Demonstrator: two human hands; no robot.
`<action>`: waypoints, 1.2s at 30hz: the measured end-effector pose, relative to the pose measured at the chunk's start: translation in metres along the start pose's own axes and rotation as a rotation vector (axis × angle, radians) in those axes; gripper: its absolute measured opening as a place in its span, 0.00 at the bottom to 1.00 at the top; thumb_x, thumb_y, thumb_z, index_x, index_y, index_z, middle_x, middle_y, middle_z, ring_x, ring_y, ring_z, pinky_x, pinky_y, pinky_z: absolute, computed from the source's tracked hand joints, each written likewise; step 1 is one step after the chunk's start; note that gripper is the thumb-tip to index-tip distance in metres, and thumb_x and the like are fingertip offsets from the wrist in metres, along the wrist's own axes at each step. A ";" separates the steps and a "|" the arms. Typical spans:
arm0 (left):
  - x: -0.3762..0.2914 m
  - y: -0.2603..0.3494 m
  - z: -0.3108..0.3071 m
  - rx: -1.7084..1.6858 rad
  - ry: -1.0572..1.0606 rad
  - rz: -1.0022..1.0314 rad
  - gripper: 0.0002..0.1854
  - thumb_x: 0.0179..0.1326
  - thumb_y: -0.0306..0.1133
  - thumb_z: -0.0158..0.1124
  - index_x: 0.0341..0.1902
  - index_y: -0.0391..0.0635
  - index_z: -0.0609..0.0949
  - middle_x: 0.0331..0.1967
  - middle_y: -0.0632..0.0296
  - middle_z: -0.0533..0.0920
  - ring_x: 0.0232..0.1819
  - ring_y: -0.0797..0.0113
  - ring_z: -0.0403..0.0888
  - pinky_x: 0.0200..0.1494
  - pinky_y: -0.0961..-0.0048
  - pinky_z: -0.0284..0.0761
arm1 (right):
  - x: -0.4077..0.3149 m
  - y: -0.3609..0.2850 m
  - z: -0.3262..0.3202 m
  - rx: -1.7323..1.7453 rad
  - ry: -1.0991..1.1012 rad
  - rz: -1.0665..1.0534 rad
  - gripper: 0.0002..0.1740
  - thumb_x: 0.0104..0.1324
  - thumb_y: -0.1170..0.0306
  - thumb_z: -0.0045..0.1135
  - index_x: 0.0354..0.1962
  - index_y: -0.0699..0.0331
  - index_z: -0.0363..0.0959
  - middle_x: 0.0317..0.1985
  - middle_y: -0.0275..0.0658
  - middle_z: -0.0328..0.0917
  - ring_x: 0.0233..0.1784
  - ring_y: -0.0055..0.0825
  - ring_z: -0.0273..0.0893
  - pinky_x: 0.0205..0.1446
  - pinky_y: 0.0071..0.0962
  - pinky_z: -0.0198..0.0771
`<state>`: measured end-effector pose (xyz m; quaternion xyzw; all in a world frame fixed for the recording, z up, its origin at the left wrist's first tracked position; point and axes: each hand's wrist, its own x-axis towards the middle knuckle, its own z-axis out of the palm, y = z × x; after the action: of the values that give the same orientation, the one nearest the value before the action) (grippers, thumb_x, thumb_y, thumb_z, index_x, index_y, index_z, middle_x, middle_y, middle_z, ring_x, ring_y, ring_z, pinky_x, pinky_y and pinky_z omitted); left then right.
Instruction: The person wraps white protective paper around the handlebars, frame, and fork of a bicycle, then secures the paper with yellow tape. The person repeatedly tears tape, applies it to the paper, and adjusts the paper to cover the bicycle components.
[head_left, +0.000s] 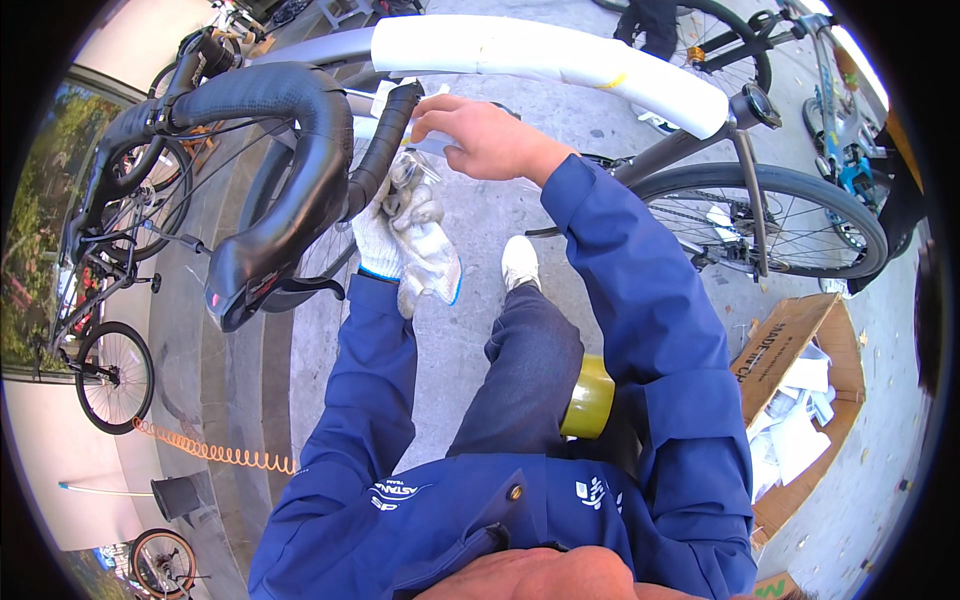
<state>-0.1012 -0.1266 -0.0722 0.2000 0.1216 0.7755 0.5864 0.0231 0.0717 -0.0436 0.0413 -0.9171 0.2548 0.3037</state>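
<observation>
My left hand (379, 240) wears a white knit work glove and is beside the handlebar's drop. A soiled loose glove (427, 255) with a blue cuff edge hangs from its grip, and some crinkled clear plastic (409, 169) shows above. The left fingertips are partly hidden. My bare right hand (487, 139) hovers by the black-taped bar end (401, 97), thumb and fingers apart; whether the fingertips touch it I cannot tell. The drop handlebar (322, 127) and its brake hood (247, 270) fill the left. White protective wrap (540, 49) covers the bicycle's top tube.
The bicycle's rear wheel (772, 217) is at right. A cardboard box (795, 337) holds white packing scraps. A yellow-green tape roll (589, 397) is beside my leg. Other bicycles (112, 375) stand near steps at left, with a coiled orange hose (217, 450). Another person's legs (649, 26) show beyond.
</observation>
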 end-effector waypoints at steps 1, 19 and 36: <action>0.001 0.001 0.000 0.049 -0.018 -0.016 0.12 0.78 0.37 0.62 0.54 0.41 0.81 0.55 0.57 0.87 0.20 0.81 0.65 0.30 0.75 0.71 | 0.000 0.001 -0.001 -0.001 -0.018 0.004 0.25 0.61 0.81 0.61 0.56 0.56 0.84 0.73 0.45 0.74 0.71 0.49 0.78 0.73 0.46 0.77; 0.036 0.009 -0.024 0.102 -0.140 0.051 0.18 0.72 0.44 0.69 0.50 0.39 0.81 0.35 0.65 0.81 0.16 0.74 0.66 0.29 0.68 0.68 | 0.011 0.002 -0.015 0.164 -0.123 0.140 0.14 0.65 0.61 0.64 0.43 0.53 0.93 0.74 0.44 0.75 0.73 0.48 0.78 0.77 0.44 0.73; 0.006 0.016 -0.036 0.700 0.319 0.321 0.16 0.74 0.37 0.69 0.56 0.36 0.84 0.30 0.65 0.79 0.23 0.76 0.69 0.34 0.72 0.71 | 0.038 0.001 -0.036 0.295 -0.165 0.443 0.21 0.80 0.58 0.44 0.47 0.68 0.78 0.57 0.48 0.88 0.60 0.38 0.85 0.67 0.38 0.75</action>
<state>-0.1331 -0.1236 -0.0963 0.2812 0.4346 0.7901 0.3283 0.0112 0.0936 0.0025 -0.0957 -0.8785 0.4415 0.1555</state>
